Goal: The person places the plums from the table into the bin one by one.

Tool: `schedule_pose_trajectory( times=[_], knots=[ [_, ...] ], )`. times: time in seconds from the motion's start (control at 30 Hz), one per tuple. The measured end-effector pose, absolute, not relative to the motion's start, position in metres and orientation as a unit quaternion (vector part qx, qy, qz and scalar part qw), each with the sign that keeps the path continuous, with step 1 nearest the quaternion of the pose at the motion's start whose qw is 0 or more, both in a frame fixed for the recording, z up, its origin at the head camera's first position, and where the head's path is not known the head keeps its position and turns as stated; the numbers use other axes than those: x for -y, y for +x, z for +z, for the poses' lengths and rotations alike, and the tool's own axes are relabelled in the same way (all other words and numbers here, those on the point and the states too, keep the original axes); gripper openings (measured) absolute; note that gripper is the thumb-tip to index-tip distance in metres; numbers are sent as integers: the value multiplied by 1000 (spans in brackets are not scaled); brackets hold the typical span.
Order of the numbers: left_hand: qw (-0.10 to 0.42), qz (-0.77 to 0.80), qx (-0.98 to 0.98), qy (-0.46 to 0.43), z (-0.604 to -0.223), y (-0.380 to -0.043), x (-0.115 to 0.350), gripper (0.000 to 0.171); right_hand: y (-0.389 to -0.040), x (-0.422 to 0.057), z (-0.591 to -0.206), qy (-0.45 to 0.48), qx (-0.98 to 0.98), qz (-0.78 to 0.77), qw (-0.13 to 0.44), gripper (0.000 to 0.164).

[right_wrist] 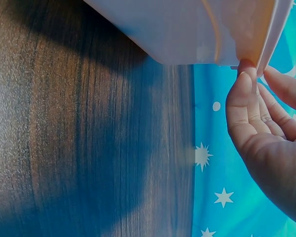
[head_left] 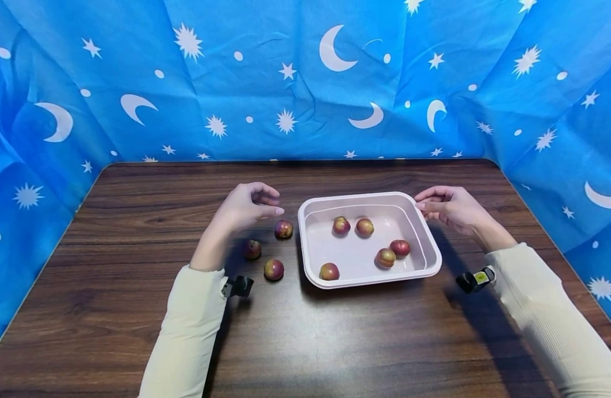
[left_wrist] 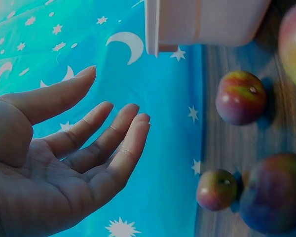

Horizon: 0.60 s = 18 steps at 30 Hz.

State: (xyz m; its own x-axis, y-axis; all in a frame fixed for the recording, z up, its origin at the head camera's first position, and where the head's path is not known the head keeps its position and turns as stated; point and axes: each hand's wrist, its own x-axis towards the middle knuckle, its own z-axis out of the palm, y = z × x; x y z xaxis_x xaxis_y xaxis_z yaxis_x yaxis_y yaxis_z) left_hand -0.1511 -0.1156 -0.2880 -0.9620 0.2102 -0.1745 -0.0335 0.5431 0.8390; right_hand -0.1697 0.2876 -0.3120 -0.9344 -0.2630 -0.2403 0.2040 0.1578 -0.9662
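A white plastic tub stands on the table with several red-and-yellow plums inside, spread over its floor. At its upper right corner my right hand pinches the rim between thumb and fingers; the right wrist view shows the fingertips on the outer wall under the lip. My left hand hovers left of the tub, palm bare and fingers loosely bent, holding nothing. Below it lie loose plums: one near the tub, one by the wrist and one nearer me.
The dark wooden table ends at a blue cloth with white moons and stars, hung behind it and at both sides. Each wrist wears a small black camera, one left and one right.
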Motion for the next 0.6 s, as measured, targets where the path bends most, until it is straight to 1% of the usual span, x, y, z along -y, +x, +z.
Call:
schedule_pose_trajectory(
  times=[0.27, 0.6],
  knots=[
    [116, 479, -869, 41, -301, -147, 128, 37, -170, -287, -314, -22, -742, -646, 177, 15],
    [133, 492, -860, 39, -319, -139, 145, 42, -170, -288, -313, -28, -761, -625, 172, 21]
  ],
)
